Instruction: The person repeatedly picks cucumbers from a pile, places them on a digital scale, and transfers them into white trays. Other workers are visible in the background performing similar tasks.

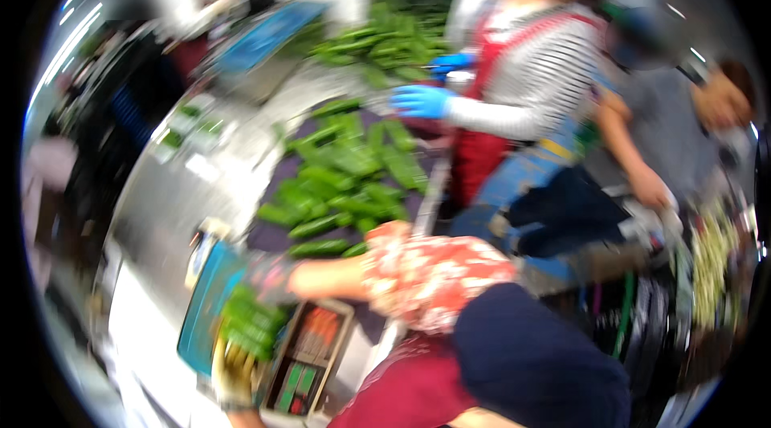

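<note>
The whole view is smeared by motion. A gloved hand, pale yellow, comes in from the lower edge; I take it as my left hand [233, 368]. Its fingers close against a bundle of long green vegetables [255, 322], peppers by their look, above a blue tray [202, 311]. A co-worker in a navy cap [538, 356] leans in close from the right. That person's floral-sleeved arm [438, 275] reaches across, and a grey-and-pink gloved hand [271, 277] touches the bundle's upper side. My right hand does not show.
Loose green vegetables [341, 175] lie on a dark cloth on the metal table [161, 211]. Beside the bundle stands a divided box [341, 340] with orange and green pieces. A co-worker in blue gloves [422, 101] stands across, near another green heap [393, 38] and a blue-topped bin [269, 34].
</note>
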`<move>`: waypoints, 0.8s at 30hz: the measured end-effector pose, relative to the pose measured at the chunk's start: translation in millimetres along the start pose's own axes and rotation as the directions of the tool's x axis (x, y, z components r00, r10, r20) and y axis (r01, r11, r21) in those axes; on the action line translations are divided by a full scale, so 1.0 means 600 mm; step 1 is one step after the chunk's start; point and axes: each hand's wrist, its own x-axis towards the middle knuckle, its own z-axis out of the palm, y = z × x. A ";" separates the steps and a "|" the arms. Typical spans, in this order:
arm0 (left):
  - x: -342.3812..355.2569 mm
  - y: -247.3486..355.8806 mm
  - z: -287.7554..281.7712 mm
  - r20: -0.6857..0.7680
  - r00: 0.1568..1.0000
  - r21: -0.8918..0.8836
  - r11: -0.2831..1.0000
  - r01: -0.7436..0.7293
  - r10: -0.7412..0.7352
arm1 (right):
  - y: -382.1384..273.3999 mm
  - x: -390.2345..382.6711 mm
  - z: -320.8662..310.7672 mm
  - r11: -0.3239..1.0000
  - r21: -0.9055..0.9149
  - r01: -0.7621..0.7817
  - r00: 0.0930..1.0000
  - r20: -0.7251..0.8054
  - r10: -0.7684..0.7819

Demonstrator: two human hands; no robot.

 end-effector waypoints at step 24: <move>0.029 -0.036 0.127 0.090 0.986 -0.209 0.970 -0.122 0.144 | -0.034 -0.040 0.039 0.027 0.979 -0.202 0.962 0.193 0.191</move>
